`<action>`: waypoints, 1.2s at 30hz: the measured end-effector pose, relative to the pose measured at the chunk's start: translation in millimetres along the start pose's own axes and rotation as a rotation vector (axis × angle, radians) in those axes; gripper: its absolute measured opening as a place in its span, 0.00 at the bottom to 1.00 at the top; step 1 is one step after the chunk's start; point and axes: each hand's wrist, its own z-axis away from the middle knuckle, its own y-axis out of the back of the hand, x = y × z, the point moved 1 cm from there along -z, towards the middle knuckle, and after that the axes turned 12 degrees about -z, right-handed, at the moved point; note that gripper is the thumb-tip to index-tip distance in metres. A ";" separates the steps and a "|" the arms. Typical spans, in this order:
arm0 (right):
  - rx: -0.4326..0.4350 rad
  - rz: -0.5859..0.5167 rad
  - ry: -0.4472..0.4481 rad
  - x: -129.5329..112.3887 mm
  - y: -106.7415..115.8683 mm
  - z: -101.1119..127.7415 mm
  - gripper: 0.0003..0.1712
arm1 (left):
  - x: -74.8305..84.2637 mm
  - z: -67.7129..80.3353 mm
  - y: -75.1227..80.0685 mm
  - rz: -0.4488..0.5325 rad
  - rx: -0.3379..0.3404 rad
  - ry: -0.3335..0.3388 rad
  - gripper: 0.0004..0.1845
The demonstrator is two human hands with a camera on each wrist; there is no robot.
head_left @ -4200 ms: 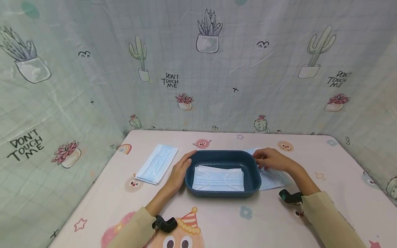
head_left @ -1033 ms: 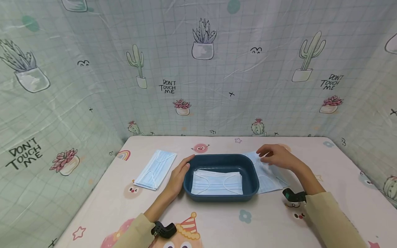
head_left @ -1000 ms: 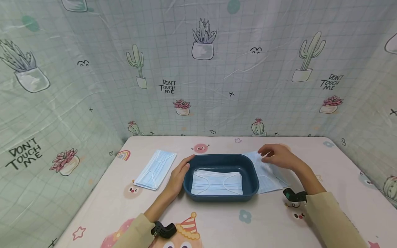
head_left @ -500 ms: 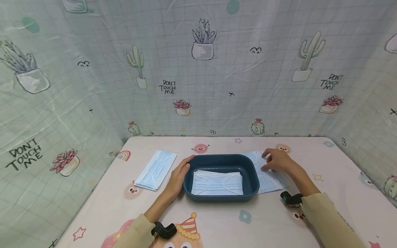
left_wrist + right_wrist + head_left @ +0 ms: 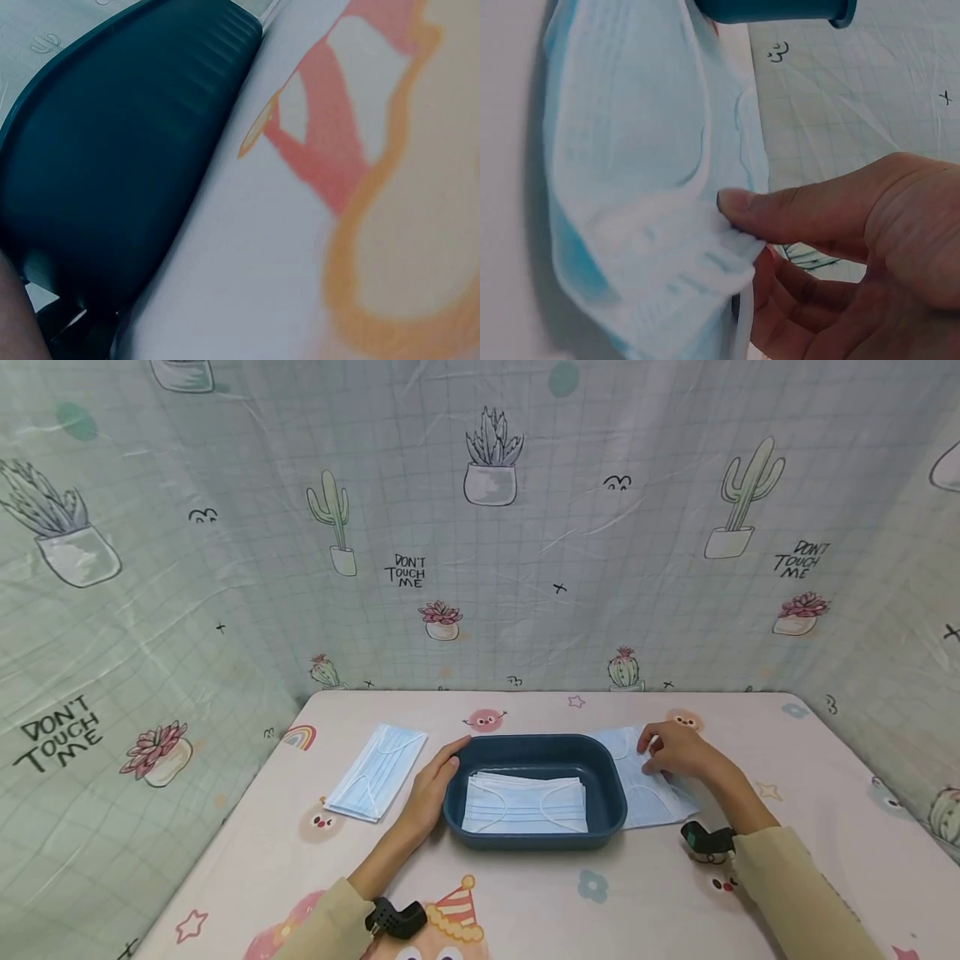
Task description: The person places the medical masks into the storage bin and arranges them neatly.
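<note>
Right hand (image 5: 675, 753) pinches the top mask of the right stack (image 5: 647, 781), just right of the tray; only the right wrist view shows the grip itself, thumb (image 5: 795, 210) pressed on the pleated edge with the fingers curled beneath, and a thin white ear loop hanging. Left hand (image 5: 431, 787) rests with relaxed fingers against the tray's left wall; the left wrist view shows only the tray (image 5: 112, 172), dark blue, smooth plastic, rounded corners. Head view: more masks (image 5: 525, 803) lie flat inside the tray, a third pile (image 5: 377, 770) far left on the cartoon-printed desk (image 5: 600, 902).
</note>
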 end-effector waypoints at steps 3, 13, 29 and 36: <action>0.028 0.032 -0.028 1.5 4.6 0.4 0.14 | 0.1 -0.4 0.1 -0.004 -0.001 0.005 0.22; 0.104 0.211 -0.075 -1.4 8.3 -0.4 0.14 | 0.6 -0.3 0.8 -0.020 -0.010 0.024 0.22; 0.103 0.124 -0.135 -1.5 2.1 0.3 0.24 | 1.5 0.6 0.0 -0.024 -0.005 0.000 0.23; 0.101 0.107 -0.145 -2.3 2.3 -0.3 0.22 | 1.9 0.1 -0.1 -0.027 -0.012 0.022 0.22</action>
